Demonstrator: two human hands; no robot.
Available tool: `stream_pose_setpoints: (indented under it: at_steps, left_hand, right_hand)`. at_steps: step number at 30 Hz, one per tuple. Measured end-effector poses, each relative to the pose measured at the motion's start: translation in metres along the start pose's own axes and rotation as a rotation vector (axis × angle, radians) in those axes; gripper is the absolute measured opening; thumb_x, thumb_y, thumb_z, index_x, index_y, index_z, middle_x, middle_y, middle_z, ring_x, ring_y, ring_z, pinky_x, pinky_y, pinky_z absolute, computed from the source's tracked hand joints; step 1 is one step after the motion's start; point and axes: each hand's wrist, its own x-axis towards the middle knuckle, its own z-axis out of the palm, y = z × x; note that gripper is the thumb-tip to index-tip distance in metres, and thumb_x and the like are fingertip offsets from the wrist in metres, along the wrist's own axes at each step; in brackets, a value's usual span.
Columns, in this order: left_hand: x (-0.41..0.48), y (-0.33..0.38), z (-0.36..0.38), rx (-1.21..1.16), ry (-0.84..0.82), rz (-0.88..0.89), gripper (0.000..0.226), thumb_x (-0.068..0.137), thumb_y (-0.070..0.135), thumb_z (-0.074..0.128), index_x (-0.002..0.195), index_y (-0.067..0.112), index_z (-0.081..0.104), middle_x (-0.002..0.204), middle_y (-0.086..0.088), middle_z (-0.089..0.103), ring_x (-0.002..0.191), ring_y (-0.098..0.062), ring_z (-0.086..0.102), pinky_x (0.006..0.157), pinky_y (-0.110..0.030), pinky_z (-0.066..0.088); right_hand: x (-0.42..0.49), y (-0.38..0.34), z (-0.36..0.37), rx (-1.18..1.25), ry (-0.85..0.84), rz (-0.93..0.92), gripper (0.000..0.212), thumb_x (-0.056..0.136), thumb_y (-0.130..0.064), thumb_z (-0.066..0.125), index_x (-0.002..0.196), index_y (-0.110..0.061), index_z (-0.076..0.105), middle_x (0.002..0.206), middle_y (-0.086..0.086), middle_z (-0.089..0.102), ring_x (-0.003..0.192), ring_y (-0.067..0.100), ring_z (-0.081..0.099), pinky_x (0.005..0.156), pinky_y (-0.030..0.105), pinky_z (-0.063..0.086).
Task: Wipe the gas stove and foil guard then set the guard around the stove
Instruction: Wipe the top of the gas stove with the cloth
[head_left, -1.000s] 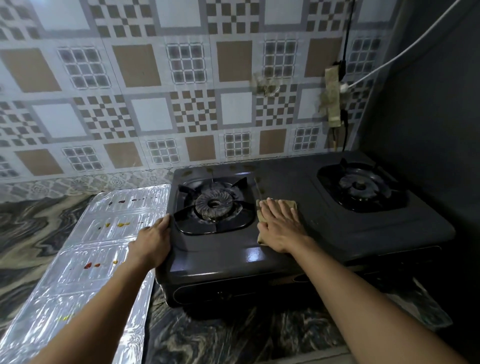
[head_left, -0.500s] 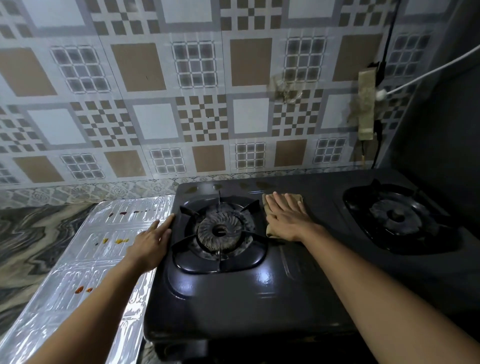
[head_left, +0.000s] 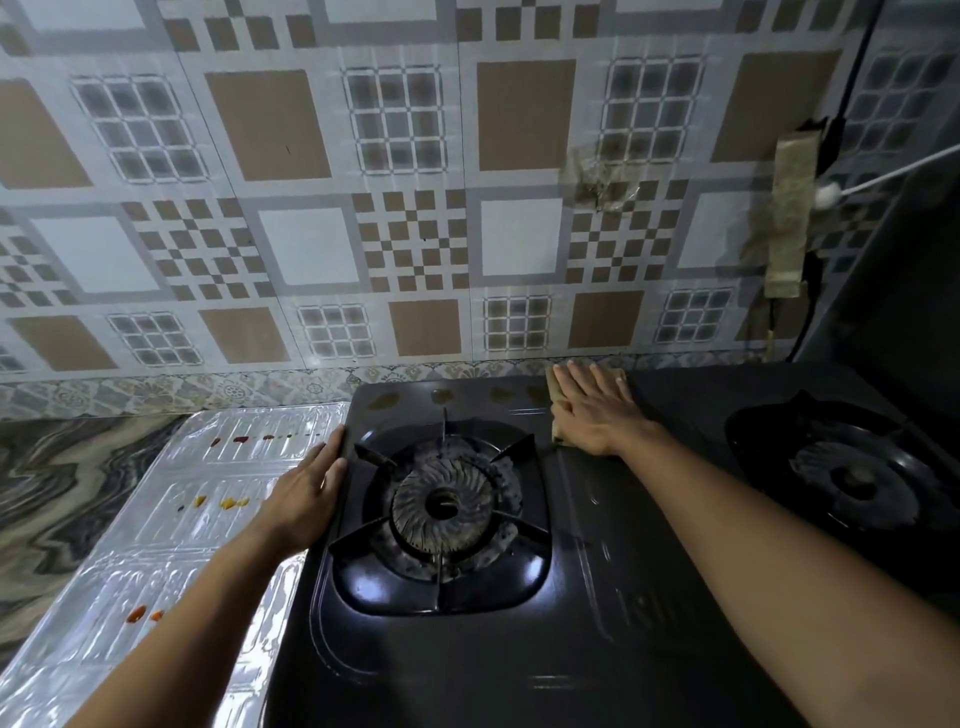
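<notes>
Flat, both hands press: right hand on cloth, left hand against stove beside foil guard.

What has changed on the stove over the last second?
The right hand slid the cloth from beside the left burner back to the stove's rear edge. The left hand stayed braced on the stove's left side; the foil guard lay flat, still spotted.
</notes>
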Motion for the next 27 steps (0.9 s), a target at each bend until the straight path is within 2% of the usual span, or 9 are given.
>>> stream_pose_setpoints:
  at_steps: [4, 14, 24, 27]
  left_hand:
    - [0.000, 0.003, 0.002, -0.024, 0.011, -0.005, 0.053, 0.105, 0.033, 0.032, 0.155, 0.026, 0.017, 0.160, 0.001, 0.026, 0.145, -0.021, 0.029, 0.116, -0.032, 0.023]
    - [-0.001, 0.002, 0.002, -0.056, -0.010, -0.044, 0.053, 0.104, 0.037, 0.032, 0.155, 0.034, 0.016, 0.156, 0.001, 0.033, 0.141, -0.025, 0.037, 0.111, -0.032, 0.028]
    - [-0.004, 0.008, 0.002, -0.075, -0.013, -0.052, 0.053, 0.105, 0.035, 0.030, 0.155, 0.033, 0.014, 0.157, 0.002, 0.031, 0.142, -0.021, 0.036, 0.109, -0.028, 0.028]
    - [-0.004, 0.008, 0.003, -0.076, -0.013, -0.056, 0.053, 0.104, 0.037, 0.030, 0.155, 0.034, 0.013, 0.158, 0.002, 0.031, 0.142, -0.022, 0.036, 0.112, -0.030, 0.028]
  right_hand:
    - [0.012, 0.004, -0.003, -0.010, 0.014, -0.019, 0.063, 0.103, -0.046, 0.014, 0.159, -0.030, -0.009, 0.167, -0.007, -0.014, 0.153, 0.022, -0.015, 0.121, 0.050, -0.013]
    - [0.028, -0.021, 0.002, -0.013, 0.004, 0.004, 0.065, 0.101, -0.047, 0.011, 0.160, -0.028, -0.009, 0.167, -0.009, -0.014, 0.153, 0.026, -0.016, 0.120, 0.054, -0.012]
    - [0.055, -0.074, -0.009, 0.025, -0.188, -0.068, 0.061, 0.105, -0.044, 0.010, 0.158, -0.028, -0.014, 0.164, -0.008, -0.022, 0.151, 0.024, -0.024, 0.119, 0.050, -0.017]
    - [0.060, -0.105, -0.007, 0.012, -0.220, -0.156, 0.060, 0.105, -0.045, 0.010, 0.158, -0.029, -0.013, 0.165, -0.007, -0.022, 0.151, 0.023, -0.022, 0.120, 0.047, -0.016]
